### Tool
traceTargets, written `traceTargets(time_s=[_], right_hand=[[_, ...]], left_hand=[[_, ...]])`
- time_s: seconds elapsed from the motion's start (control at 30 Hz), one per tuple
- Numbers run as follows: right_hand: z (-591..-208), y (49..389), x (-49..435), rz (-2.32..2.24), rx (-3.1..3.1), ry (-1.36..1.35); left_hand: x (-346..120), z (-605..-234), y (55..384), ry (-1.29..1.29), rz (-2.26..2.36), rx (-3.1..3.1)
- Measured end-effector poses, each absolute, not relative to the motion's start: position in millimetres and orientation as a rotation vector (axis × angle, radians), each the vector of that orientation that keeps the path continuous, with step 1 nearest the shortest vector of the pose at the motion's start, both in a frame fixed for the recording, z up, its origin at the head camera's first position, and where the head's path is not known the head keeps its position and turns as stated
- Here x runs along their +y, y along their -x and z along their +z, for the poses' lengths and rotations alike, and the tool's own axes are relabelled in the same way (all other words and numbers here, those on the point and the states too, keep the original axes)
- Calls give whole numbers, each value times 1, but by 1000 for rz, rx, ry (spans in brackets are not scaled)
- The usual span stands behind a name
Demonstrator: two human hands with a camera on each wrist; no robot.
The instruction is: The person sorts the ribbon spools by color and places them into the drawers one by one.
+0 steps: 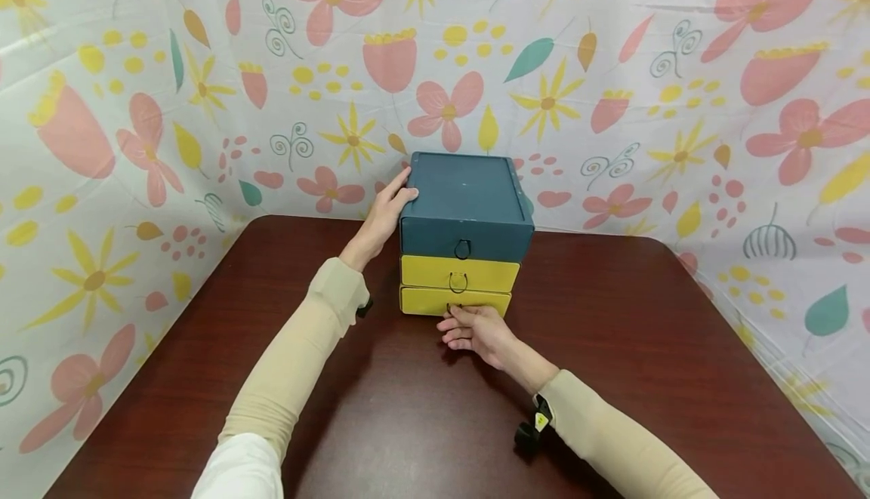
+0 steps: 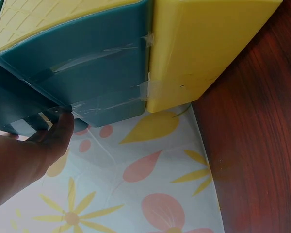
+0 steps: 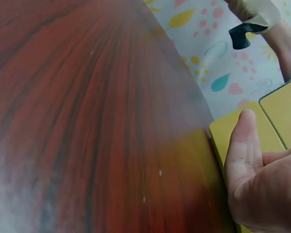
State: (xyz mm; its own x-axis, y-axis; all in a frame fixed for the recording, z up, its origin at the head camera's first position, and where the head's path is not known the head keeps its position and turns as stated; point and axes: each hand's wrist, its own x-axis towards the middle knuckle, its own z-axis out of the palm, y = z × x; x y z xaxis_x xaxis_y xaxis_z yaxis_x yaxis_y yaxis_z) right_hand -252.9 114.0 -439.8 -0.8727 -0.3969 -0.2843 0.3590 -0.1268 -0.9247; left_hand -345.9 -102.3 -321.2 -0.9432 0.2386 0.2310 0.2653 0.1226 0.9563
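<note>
A small drawer cabinet (image 1: pixel 469 189) stands on the table, with a dark blue top section and two yellow drawers below. Each front has a thin ring pull. Against the cabinet's upper left side rests my left hand (image 1: pixel 387 216), fingers extended along the edge; the left wrist view shows that hand (image 2: pixel 43 150) touching the blue wall (image 2: pixel 97 73). At the bottom yellow drawer (image 1: pixel 421 300), my right hand (image 1: pixel 482 331) pinches the ring pull between thumb and forefinger, its other fingers loosely bent. This ring is mostly hidden by the fingertips. All drawer fronts sit nearly flush.
The dark red-brown wooden table (image 1: pixel 612 363) extends around the cabinet. Behind and on both sides hangs a white cloth (image 1: pixel 598 53) printed with flowers and leaves. The middle yellow drawer (image 1: pixel 421 271) has its own ring pull (image 1: pixel 458 290). Clear tape (image 2: pixel 111 99) runs across the cabinet's side.
</note>
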Motion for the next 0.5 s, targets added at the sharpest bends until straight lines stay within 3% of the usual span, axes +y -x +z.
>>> traceTargets(time_s=[0.27, 0.4, 0.5], right_hand=[[-432, 248, 118, -1917, 1752, 66], [-403, 235, 121, -1746, 1884, 301], [-368, 223, 131, -1670, 2069, 626]], left_hand=[[-101, -321, 346, 531, -2022, -2335], [-107, -319, 344, 533, -2012, -2357], [-116, -316, 341, 569, -1940, -2390]])
